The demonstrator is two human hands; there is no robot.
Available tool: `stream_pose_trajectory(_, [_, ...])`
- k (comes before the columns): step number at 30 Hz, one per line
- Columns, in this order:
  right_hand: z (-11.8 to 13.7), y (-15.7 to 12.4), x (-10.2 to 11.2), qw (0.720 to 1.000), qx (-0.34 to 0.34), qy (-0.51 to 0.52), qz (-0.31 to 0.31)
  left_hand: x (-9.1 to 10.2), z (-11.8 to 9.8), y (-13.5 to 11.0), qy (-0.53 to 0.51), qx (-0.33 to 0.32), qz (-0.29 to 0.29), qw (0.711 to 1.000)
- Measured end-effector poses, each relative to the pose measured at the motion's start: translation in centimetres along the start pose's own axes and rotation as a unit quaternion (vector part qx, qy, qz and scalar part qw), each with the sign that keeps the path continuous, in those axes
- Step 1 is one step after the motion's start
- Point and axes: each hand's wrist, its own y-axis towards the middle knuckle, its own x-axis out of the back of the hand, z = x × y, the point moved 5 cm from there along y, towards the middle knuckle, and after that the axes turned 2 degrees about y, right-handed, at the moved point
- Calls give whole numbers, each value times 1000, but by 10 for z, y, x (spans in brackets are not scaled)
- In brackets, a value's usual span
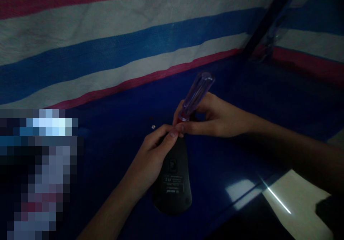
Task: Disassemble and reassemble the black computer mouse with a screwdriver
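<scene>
A screwdriver [197, 91] with a clear purple handle and a red collar stands tilted, its handle leaning up and to the right. My right hand [215, 116] is closed around its lower part, and its tip is hidden behind fingers. Below it lies a black device [176, 193] with a rounded near end, a small recess and a printed label with a CE mark, like the underside of a computer mouse. My left hand [154, 150] is closed at the device's far end, thumb and fingertips meeting my right fingers. A small shiny round piece [153, 127] lies left of the hands.
The dark blue, glossy tabletop [115, 114] reflects light near the front. A striped red, white and blue sheet [120, 46] rises behind it, with a dark pole [268, 21] at the right. A pale patch [295, 200] shows at the lower right; the left side is blurred out.
</scene>
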Motion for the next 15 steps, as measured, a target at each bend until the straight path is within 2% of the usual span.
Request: stream_pose_trajectory(15, [0, 1, -1, 1000, 2, -2, 0, 0, 0, 0, 0, 2, 4, 1000])
